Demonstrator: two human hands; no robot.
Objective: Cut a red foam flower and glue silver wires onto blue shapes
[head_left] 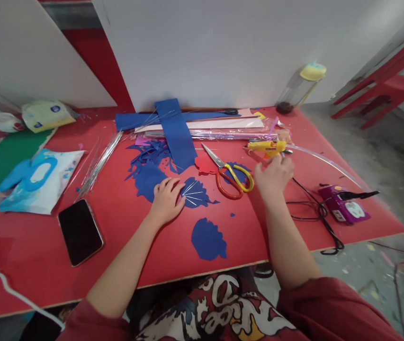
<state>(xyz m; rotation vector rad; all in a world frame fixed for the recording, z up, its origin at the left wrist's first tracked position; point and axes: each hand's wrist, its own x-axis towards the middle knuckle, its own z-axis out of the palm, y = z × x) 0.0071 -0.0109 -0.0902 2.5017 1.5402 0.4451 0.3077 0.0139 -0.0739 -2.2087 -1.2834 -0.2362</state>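
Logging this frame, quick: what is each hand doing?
Left hand: open, flat on blue leaf cutout.
Right hand: fingers curled at glue gun; grip cannot be told.

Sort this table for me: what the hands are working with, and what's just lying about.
In hand: left hand on blue wired cutout; right hand at yellow glue gun.
Lying about: scissors, phone, bottle, wire bundle, loose blue cutout.

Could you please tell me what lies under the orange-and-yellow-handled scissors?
A flat red cutout under the blades and a blue cutout under the handles; their covered parts are hidden.
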